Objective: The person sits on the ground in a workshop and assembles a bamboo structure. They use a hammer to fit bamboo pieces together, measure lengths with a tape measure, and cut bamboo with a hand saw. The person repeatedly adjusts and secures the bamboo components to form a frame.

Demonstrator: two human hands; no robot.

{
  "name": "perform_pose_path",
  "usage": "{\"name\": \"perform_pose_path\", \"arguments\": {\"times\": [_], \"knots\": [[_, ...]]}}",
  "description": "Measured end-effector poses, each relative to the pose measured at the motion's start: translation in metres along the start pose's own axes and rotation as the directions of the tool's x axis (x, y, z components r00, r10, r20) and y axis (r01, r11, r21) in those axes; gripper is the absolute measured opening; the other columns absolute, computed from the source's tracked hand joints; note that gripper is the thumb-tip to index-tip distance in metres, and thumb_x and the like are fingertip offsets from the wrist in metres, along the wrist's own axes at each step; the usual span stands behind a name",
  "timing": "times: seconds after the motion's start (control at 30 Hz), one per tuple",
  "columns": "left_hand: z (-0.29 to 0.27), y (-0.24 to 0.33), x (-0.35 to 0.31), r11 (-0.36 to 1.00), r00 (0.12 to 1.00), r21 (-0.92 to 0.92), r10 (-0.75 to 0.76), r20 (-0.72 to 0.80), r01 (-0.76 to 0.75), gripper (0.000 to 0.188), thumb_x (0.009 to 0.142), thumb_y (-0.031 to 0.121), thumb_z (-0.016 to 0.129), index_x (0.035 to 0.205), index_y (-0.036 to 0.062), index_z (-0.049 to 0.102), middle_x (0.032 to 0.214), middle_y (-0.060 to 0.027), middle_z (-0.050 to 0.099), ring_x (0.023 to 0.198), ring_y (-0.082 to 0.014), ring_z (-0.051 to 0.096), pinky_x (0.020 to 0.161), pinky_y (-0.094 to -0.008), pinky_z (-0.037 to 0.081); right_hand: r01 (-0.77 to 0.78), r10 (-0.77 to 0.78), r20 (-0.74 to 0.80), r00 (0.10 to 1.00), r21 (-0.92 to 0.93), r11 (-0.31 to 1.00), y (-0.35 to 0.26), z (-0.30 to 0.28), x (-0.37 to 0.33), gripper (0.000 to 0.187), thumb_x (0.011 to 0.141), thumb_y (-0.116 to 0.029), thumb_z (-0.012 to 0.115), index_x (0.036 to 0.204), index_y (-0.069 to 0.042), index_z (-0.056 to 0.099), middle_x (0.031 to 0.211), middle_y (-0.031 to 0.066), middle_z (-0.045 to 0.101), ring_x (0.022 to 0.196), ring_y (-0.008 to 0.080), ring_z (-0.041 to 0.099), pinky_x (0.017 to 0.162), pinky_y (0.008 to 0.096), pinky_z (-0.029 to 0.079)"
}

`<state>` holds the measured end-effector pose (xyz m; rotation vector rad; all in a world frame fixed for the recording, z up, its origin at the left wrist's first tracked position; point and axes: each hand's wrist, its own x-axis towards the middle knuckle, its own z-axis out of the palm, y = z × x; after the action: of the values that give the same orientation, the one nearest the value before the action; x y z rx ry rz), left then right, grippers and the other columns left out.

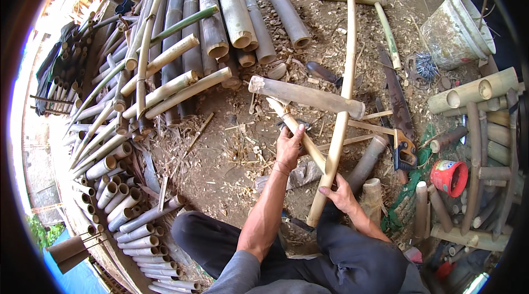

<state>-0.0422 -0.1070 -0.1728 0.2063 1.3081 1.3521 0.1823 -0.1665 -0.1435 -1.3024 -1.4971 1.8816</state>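
A short length of split bamboo (pixel 308 144), frayed at its far end, is gripped in my left hand (pixel 290 148). Its near end meets a pale bamboo pole (pixel 329 175) that slants up from between my knees. My right hand (pixel 341 195) is closed around that pole near its lower end, thumb on top. A thick bamboo tube (pixel 303 94) lies crosswise just beyond both hands, where the pole meets it. Whether the pole continues past the tube as one piece, I cannot tell.
Bamboo stacks (pixel 215 24) fill the far left. To the right lie a hand saw (pixel 405 150), a nail pile (pixel 426 65), a red pail (pixel 449 178), a dirty white bucket (pixel 454 32) and bamboo offcuts (pixel 474 93). Chips cover the ground (pixel 220 145).
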Motion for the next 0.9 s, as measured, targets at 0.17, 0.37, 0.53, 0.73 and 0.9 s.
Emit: {"name": "perform_pose_path", "arguments": {"times": [0.17,0.37,0.53,0.73,0.9], "knots": [[0.006,0.01,-0.012,0.999,1.0,-0.048,0.002,0.014,-0.001,0.036,0.093,0.032,0.066,0.114,0.0087,0.047,0.091,-0.0063,0.06,0.08,-0.0202,0.067,0.06,-0.0395,0.062,-0.075,0.074,0.046,0.996,0.039,0.996,0.0,0.008,-0.015,0.067,0.083,-0.035,0.077,0.129,0.005,0.048,0.11,0.0146,0.062,0.103,0.0215,0.056,0.095,0.0338,0.043],[0.01,0.015,-0.033,0.998,0.998,0.049,0.05,-0.041,-0.048,0.034,0.095,0.032,0.064,0.115,0.008,0.049,0.094,-0.005,0.058,0.081,-0.0191,0.067,0.058,-0.036,0.062,-0.032,0.032,-0.013,0.999,0.02,0.999,0.005,0.006,-0.011,0.065,0.083,-0.032,0.077,0.129,0.004,0.049,0.11,0.0137,0.062,0.103,0.0217,0.057,0.095,0.0343,0.044],[0.007,0.009,-0.019,1.0,0.998,-0.012,-0.01,-0.069,0.009,0.035,0.095,0.032,0.063,0.116,0.0083,0.049,0.092,-0.0049,0.059,0.079,-0.0189,0.067,0.059,-0.0363,0.062,-0.012,0.012,-0.005,1.0,0.069,0.998,0.008,0.007,-0.011,0.063,0.083,-0.03,0.077,0.129,0.004,0.049,0.109,0.0143,0.062,0.103,0.0219,0.057,0.094,0.0346,0.045],[0.01,0.011,-0.016,0.999,0.996,0.038,0.04,-0.078,-0.037,0.037,0.095,0.032,0.064,0.118,0.0098,0.048,0.09,-0.0052,0.061,0.08,-0.0189,0.067,0.06,-0.0366,0.063,0.013,-0.011,-0.025,1.0,0.084,0.996,0.009,0.008,-0.01,0.063,0.084,-0.027,0.076,0.131,0.004,0.048,0.108,0.0152,0.063,0.101,0.0214,0.058,0.091,0.035,0.047],[0.013,0.008,-0.008,0.999,0.997,0.015,0.044,-0.066,-0.043,0.03,0.095,0.031,0.063,0.112,0.0104,0.048,0.092,-0.0041,0.057,0.08,-0.0184,0.066,0.06,-0.037,0.063,-0.024,0.024,-0.004,1.0,0.021,0.999,0.015,0.003,-0.008,0.065,0.085,-0.028,0.076,0.133,0.004,0.046,0.111,0.0166,0.061,0.101,0.0213,0.058,0.087,0.0353,0.049]]}}
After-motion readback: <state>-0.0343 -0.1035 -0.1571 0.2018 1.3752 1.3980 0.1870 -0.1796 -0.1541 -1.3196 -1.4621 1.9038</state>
